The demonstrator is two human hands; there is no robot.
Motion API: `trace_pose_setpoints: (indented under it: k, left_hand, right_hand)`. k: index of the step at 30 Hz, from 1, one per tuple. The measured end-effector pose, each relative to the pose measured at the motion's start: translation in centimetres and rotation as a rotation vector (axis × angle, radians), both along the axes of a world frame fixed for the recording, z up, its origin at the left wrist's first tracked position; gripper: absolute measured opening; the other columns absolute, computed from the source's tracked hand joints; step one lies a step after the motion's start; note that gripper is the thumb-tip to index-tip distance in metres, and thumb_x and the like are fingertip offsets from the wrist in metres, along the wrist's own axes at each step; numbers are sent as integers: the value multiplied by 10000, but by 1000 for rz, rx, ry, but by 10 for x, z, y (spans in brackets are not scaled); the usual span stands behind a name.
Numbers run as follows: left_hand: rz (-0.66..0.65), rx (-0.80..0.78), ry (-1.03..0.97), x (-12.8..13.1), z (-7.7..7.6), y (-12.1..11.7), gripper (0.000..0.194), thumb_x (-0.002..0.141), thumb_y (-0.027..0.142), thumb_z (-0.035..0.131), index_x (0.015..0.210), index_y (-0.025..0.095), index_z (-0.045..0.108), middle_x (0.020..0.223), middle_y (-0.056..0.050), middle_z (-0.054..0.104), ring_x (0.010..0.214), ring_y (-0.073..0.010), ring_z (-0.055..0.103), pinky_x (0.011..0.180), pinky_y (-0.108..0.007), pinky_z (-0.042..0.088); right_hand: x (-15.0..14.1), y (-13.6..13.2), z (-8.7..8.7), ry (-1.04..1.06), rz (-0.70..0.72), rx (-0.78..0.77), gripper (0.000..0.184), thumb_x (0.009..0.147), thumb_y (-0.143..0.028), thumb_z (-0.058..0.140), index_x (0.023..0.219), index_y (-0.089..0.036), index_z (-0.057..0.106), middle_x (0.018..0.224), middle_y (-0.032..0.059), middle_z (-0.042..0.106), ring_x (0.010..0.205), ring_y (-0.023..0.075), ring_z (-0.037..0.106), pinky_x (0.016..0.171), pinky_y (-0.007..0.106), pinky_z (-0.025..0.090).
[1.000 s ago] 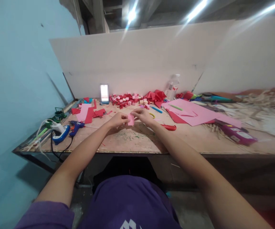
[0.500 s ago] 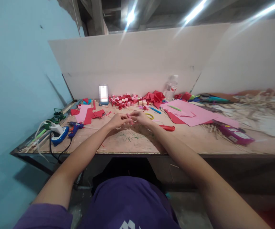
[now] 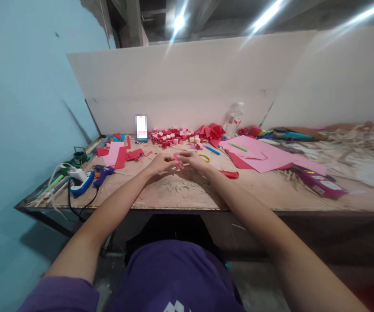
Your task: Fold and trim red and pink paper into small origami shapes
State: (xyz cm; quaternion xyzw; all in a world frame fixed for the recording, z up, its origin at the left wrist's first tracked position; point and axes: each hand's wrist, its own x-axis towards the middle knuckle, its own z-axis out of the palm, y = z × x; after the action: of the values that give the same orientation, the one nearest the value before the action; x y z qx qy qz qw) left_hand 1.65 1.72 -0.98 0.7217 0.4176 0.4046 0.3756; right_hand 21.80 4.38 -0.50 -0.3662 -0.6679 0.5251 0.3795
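Observation:
A small pink piece of folded paper [image 3: 177, 160] is pinched between my two hands, just above the table. From the left, my left hand [image 3: 161, 164] grips its edge with closed fingers. On the other side, my right hand [image 3: 191, 160] has its thumb and fingers closed on the same piece. Fingers cover part of it, so its exact shape is hard to make out. Behind the hands lies a heap of small red and pink paper cubes [image 3: 170, 137]. Yellow scissor-like handles [image 3: 204, 158] rest close to my right hand.
A blue glue gun [image 3: 102, 173] and a power strip [image 3: 82, 184] lie at the left. Pink sheets [image 3: 255, 154], a red cutter [image 3: 229, 174] and a purple box [image 3: 321, 184] are to the right. A phone [image 3: 141, 128] and a clear bottle [image 3: 233, 119] stand at the back.
The pink paper piece has been turned between my fingers and now shows more of its face. Both hands stay in nearly the same place.

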Motion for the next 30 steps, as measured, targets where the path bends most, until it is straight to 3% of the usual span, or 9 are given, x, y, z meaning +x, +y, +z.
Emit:
trace_pose_setpoints:
  k: [10, 18, 30]
  left_hand:
    - [29, -70, -99, -1, -3, 6, 137, 849, 166, 618, 930, 115, 715, 741, -34, 696, 507, -110, 588, 495, -225, 483]
    - [33, -90, -173, 0, -2, 4, 161, 871, 201, 641, 992, 116, 703, 864, -63, 729, 515, -108, 611, 492, -235, 526]
    - [43, -69, -219, -1, 2, 6, 146, 789, 248, 734, 864, 124, 728, 750, -29, 703, 543, -95, 557, 508, -200, 466]
  right_hand:
    - [2, 8, -2, 37, -95, 24, 189, 767, -329, 796, 823, -166, 718, 838, 51, 741, 656, 144, 646, 519, 219, 542]
    - [1, 8, -5, 31, -48, 21, 261, 741, -343, 833, 919, -163, 771, 947, 76, 785, 726, 174, 685, 584, 242, 575]
    - [1, 2, 0, 0, -78, 25, 172, 720, -325, 798, 764, -168, 741, 780, 42, 738, 661, 160, 632, 564, 245, 543]
